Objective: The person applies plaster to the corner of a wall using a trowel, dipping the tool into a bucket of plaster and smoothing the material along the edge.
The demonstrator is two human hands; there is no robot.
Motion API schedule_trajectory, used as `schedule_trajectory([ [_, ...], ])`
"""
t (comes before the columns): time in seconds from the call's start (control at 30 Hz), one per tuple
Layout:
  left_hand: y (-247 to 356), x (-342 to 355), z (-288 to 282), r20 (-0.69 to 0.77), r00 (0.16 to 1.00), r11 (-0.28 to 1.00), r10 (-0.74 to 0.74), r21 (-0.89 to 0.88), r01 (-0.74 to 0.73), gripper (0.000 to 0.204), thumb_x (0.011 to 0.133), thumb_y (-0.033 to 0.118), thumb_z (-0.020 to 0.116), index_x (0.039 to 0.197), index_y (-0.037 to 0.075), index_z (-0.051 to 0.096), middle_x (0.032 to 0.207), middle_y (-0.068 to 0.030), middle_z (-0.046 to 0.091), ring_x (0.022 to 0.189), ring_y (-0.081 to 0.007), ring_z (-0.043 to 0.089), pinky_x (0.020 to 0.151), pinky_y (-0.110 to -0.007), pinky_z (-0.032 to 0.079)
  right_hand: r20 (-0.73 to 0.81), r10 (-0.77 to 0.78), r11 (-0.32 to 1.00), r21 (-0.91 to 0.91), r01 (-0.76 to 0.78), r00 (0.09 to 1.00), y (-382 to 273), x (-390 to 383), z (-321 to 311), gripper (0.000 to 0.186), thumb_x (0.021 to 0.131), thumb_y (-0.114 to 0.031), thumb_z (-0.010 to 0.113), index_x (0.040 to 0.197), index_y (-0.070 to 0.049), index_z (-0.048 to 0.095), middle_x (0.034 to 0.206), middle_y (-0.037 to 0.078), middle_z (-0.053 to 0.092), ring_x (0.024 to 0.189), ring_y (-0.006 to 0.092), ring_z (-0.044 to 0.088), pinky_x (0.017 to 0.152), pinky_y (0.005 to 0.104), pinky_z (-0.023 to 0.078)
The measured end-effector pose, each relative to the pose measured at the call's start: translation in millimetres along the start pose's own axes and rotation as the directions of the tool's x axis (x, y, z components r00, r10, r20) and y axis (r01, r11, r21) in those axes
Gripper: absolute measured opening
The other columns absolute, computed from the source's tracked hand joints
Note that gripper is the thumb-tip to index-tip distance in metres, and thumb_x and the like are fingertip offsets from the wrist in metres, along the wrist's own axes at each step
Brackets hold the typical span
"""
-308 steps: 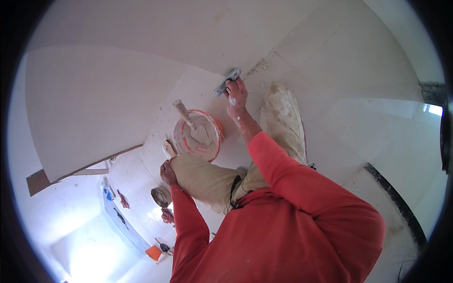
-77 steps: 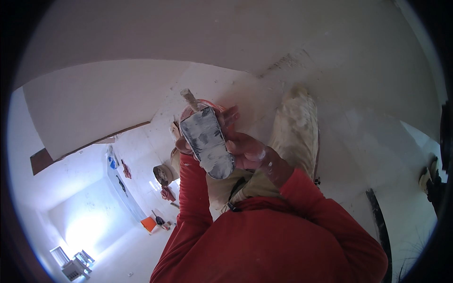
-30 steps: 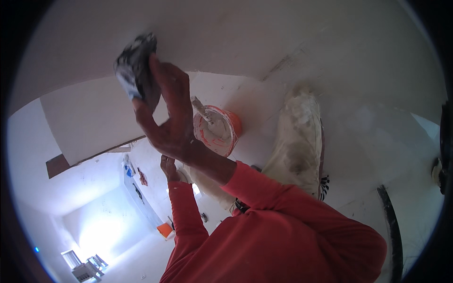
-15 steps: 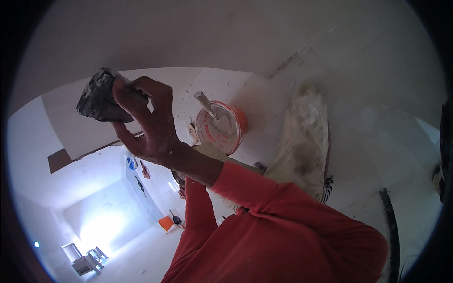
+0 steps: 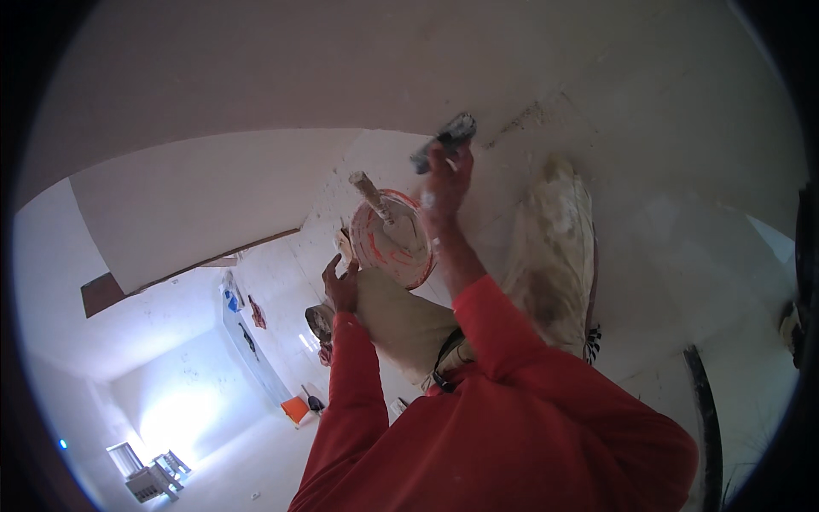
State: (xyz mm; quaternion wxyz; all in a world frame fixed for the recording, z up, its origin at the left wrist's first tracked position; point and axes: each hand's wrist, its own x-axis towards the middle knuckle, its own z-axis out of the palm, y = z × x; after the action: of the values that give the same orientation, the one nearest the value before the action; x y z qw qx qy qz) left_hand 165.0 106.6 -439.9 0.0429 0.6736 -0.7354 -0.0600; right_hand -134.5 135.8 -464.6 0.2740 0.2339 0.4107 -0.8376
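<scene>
My right hand (image 5: 445, 189), slightly blurred, is closed on a dark grey block (image 5: 444, 142) smeared with white, held up near the pale wall. What the block is made of cannot be told. Just below it stands an orange bucket (image 5: 354, 241), holding white paste and a paste-crusted tool with a thick handle (image 5: 367, 189). My left hand (image 5: 343, 288) rests by my bent knee, left of the bucket, fingers apart and nothing in them.
My dusty, pale trouser legs (image 5: 550, 247) flank the bucket. A brown-edged ledge (image 5: 196, 264) juts out at the left. Farther back are an orange container (image 5: 295, 410) and stacked pale chairs (image 5: 152, 480) by bright light. A dark strip (image 5: 705, 418) lies at right.
My right hand has swung from the far left to the right, above the bucket, still gripping the dark block. My left hand, hidden before behind the right arm, now shows by the knee.
</scene>
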Motion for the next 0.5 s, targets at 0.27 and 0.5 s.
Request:
schedule_trajectory([
  [0.27,-14.0,37.2,26.4,0.278,0.928,0.946,-0.248,0.278,0.169,0.098,0.081,0.059,0.07,0.151,0.001,0.033,0.144,-0.0267,0.048,0.135,-0.0401,0.045,0.113,-0.044,0.035,0.588,-0.558,0.806,0.218,0.55,0.586,-118.7,-173.9,105.1,0.075,0.082,-0.008,0.073,0.147,-0.002,0.036,0.133,0.019,0.04,0.122,0.0308,0.045,0.092,0.0389,0.047],
  [0.5,-57.0,86.2,77.8,0.49,0.868,0.993,-0.077,-0.037,0.109,0.093,0.088,0.063,0.056,0.154,0.003,0.028,0.147,-0.0269,0.045,0.137,-0.0399,0.043,0.114,-0.045,0.032,0.783,-0.226,0.827,-0.161,0.539,0.58,-79.9,-107.1,-22.5,0.066,0.093,-0.025,0.058,0.15,0.0,0.034,0.13,0.02,0.048,0.114,0.0277,0.051,0.096,0.039,0.044],
])
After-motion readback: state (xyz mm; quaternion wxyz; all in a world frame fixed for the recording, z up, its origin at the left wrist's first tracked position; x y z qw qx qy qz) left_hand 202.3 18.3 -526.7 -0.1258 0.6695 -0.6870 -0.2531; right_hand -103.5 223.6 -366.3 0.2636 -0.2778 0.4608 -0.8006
